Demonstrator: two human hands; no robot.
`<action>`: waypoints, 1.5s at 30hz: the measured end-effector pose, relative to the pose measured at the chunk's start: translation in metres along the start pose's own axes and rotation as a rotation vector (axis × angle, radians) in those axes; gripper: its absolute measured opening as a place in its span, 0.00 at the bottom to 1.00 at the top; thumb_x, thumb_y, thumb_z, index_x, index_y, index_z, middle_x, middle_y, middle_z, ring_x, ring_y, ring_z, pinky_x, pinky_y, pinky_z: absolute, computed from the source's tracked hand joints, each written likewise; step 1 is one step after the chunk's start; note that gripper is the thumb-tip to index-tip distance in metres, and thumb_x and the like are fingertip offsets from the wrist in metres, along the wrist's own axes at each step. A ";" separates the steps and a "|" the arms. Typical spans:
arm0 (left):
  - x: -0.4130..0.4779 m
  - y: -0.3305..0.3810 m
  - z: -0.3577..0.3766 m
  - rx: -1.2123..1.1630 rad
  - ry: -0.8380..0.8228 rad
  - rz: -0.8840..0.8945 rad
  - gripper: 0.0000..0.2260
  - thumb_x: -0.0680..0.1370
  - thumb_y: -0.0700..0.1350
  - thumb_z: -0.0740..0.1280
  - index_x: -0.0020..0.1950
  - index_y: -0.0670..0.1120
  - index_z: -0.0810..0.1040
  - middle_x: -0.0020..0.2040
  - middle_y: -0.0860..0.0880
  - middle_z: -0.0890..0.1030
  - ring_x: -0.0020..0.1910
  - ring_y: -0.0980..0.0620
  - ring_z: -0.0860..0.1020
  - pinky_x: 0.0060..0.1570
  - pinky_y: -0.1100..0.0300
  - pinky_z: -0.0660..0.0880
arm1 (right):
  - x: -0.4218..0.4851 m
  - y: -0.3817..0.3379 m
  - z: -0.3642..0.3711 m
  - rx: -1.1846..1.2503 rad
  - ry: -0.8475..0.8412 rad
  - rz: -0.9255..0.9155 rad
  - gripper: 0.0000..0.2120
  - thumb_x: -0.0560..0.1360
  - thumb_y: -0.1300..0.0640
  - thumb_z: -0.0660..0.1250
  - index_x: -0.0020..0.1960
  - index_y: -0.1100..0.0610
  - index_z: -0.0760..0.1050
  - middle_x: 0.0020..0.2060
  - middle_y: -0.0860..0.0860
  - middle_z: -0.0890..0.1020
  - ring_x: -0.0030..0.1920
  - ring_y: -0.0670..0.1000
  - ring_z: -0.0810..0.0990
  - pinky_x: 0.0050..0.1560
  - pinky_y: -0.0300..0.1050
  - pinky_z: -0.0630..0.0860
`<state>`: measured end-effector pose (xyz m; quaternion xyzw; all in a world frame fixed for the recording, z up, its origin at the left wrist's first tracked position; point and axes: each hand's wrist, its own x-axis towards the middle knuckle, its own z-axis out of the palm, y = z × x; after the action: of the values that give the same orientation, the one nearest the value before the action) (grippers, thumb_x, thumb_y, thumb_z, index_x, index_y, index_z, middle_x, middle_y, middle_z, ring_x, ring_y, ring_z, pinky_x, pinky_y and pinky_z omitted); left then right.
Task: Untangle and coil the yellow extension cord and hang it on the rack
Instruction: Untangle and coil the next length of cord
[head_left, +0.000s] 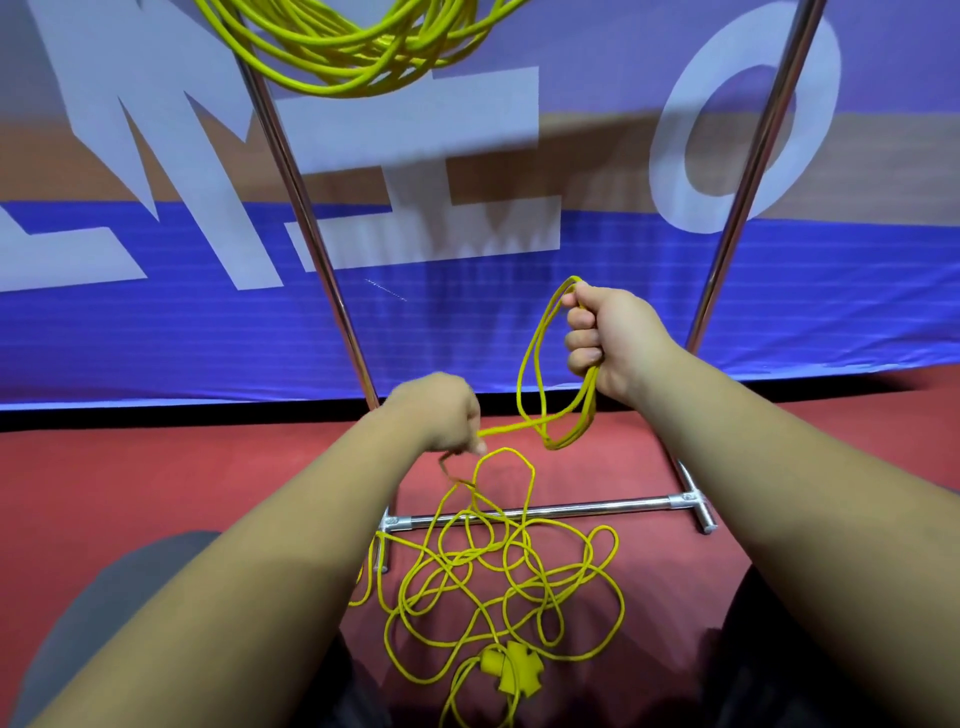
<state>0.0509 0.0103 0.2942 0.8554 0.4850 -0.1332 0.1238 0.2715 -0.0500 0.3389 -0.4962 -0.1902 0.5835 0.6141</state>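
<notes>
A yellow extension cord (498, 571) lies tangled in loose loops on the red floor, with its yellow multi-socket end (511, 670) near the bottom. My right hand (608, 338) grips a few coiled loops of the cord, which hang below the fist. My left hand (441, 413) pinches the strand that runs from those loops down to the tangle. The chrome rack (524, 512) stands over the tangle, its two poles rising left and right. More yellow cord (358, 47) hangs in coils from the top of the rack.
A blue banner (208, 322) with large white letters covers the wall behind the rack. The rack's base bar and feet cross the red floor under the cord. My knees show dark at the bottom left and right.
</notes>
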 end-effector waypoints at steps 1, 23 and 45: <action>-0.001 0.002 -0.008 0.055 0.151 -0.052 0.13 0.73 0.56 0.76 0.36 0.50 0.79 0.38 0.54 0.80 0.45 0.49 0.81 0.42 0.55 0.76 | -0.001 -0.001 -0.001 -0.014 0.007 -0.011 0.12 0.87 0.50 0.60 0.47 0.54 0.72 0.29 0.45 0.65 0.25 0.44 0.57 0.22 0.37 0.54; -0.014 0.000 0.066 0.214 -0.692 0.105 0.10 0.77 0.41 0.73 0.58 0.50 0.86 0.51 0.50 0.84 0.50 0.50 0.78 0.56 0.53 0.77 | -0.006 -0.025 -0.006 0.047 -0.131 -0.005 0.07 0.82 0.58 0.64 0.59 0.54 0.77 0.35 0.47 0.73 0.25 0.43 0.56 0.19 0.36 0.52; -0.012 -0.003 -0.026 -1.118 0.194 -0.057 0.13 0.83 0.52 0.68 0.54 0.43 0.83 0.36 0.47 0.78 0.29 0.49 0.80 0.34 0.54 0.83 | 0.000 0.023 -0.006 -0.704 -0.197 0.013 0.10 0.82 0.49 0.69 0.53 0.55 0.73 0.48 0.55 0.88 0.24 0.48 0.62 0.26 0.38 0.61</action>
<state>0.0451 0.0107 0.3226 0.6545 0.5138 0.2198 0.5093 0.2642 -0.0569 0.3168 -0.6197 -0.4345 0.5314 0.3805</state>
